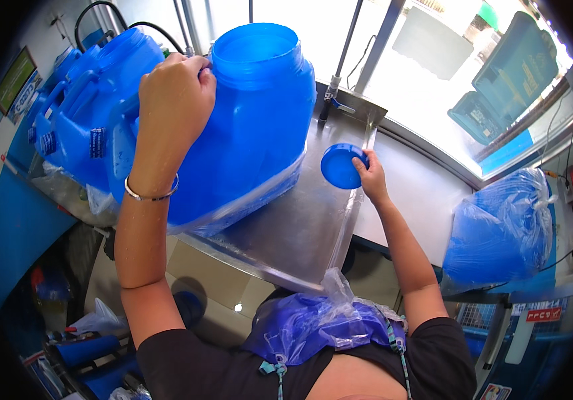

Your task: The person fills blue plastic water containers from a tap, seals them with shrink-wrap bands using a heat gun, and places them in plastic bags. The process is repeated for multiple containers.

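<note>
A large blue water container [246, 133] with a wide round mouth stands in front of me, its mouth uncovered. Clear plastic clings around its lower edge. My left hand [178, 87] is closed beside the container's neck, on its left; whatever the fingers grip is hidden. A thin bracelet [145, 196] circles that wrist. Between the thumb and fingers of my right hand [370, 175] is a round blue lid [338, 167], tilted above the edge of the steel sink counter [286, 233], apart from the container.
More blue containers [80, 140] crowd the left side. A tap [333, 100] with a blue lever rises behind the counter, near the window. On the right, a white work surface [413, 220] leads to a blue container [500, 227] wrapped in clear plastic. Tiled floor [210, 270] shows below.
</note>
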Available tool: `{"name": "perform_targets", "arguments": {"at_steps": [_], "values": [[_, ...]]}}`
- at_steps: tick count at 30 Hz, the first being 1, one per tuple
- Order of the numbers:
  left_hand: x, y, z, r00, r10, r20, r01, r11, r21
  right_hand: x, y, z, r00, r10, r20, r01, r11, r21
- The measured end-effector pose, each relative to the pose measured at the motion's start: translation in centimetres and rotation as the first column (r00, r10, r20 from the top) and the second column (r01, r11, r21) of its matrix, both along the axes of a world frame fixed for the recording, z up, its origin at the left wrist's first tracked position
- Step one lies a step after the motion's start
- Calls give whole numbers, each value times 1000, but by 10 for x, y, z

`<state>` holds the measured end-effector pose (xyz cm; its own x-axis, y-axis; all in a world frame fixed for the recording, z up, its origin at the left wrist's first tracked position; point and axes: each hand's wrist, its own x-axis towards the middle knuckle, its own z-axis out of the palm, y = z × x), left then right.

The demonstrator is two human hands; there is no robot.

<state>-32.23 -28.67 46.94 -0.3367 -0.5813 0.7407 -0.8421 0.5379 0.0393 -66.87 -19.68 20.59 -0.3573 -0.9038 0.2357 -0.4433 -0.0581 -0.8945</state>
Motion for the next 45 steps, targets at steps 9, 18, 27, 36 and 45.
{"name": "perform_targets", "arguments": {"at_steps": [9, 18, 27, 36, 45], "values": [[1, 21, 8, 967, -242, -81, 247, 967, 65, 4, 36, 2, 971, 46, 235, -38, 999, -35], [14, 20, 8, 950, -309, -33, 311, 945, 102, 24, 70, 13, 389, 64, 919, -137, 990, -11], [-52, 158, -91, 771, -415, -483, 623, 648, 438, 60, 86, 51, 220, 144, 965, -177, 978, -106], [-88, 152, -211, 304, 168, -938, 934, 142, 329, 66, 97, 59, 294, 233, 927, -227, 959, -170], [-116, 161, -233, 56, 331, -942, 996, 46, 76, 37, 114, 48, 710, 349, 612, -278, 937, -212]]}}
